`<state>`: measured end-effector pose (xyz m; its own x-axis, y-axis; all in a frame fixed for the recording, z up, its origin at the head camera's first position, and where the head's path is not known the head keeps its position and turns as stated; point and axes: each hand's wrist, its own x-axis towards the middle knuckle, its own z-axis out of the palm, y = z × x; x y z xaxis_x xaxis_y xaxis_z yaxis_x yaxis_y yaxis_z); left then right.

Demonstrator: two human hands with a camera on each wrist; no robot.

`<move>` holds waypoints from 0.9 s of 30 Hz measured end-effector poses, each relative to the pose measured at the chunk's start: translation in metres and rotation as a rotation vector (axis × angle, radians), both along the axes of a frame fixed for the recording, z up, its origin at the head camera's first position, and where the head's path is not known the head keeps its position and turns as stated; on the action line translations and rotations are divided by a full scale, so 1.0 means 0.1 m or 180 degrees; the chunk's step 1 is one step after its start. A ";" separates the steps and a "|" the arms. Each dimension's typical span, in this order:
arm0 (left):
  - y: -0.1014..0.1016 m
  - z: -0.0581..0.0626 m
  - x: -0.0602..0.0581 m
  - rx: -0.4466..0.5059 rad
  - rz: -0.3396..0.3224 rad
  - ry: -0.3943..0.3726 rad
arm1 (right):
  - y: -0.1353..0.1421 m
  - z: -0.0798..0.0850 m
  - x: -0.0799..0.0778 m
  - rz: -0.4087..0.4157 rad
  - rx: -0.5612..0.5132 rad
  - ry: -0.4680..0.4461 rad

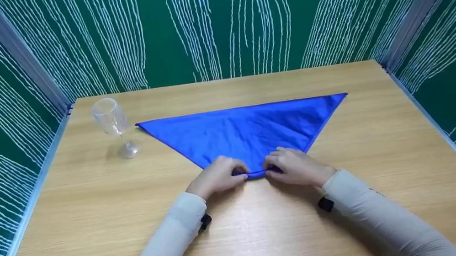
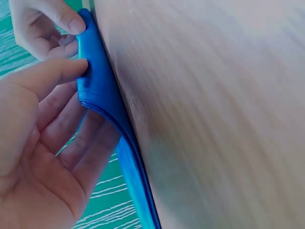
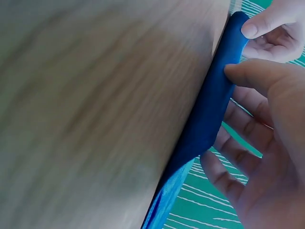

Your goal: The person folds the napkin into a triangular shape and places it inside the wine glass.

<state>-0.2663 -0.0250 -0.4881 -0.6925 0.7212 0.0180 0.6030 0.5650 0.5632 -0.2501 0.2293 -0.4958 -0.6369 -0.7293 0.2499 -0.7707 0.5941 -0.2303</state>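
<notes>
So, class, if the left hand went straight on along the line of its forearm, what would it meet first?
Probably the cloth: the left hand pinches its near edge, and the rest spreads ahead along that line, though height is hard to judge.

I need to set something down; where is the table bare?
Bare: the table right of the blue cloth, and left front, between the wine glass and left sleeve. Crowded: the cloth's near edge, where the left hand and right hand pinch it.
</notes>
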 end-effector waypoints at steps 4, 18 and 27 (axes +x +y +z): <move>0.00 -0.01 -0.03 0.0102 0.0103 -0.0127 | 0.00 0.00 -0.02 -0.0072 -0.0031 -0.0076; 0.08 -0.01 -0.08 0.0206 0.0692 -0.0281 | -0.06 0.02 -0.11 -0.0361 -0.0237 -0.0474; 0.10 -0.02 -0.10 0.0095 0.1011 -0.0346 | -0.10 0.02 -0.13 -0.0510 -0.0124 -0.0582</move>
<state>-0.2763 -0.0150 -0.4903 -0.8816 0.4693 -0.0507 0.3348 0.6974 0.6336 -0.2636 0.2196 -0.4937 -0.7810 -0.6073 0.1458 -0.6106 0.6934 -0.3825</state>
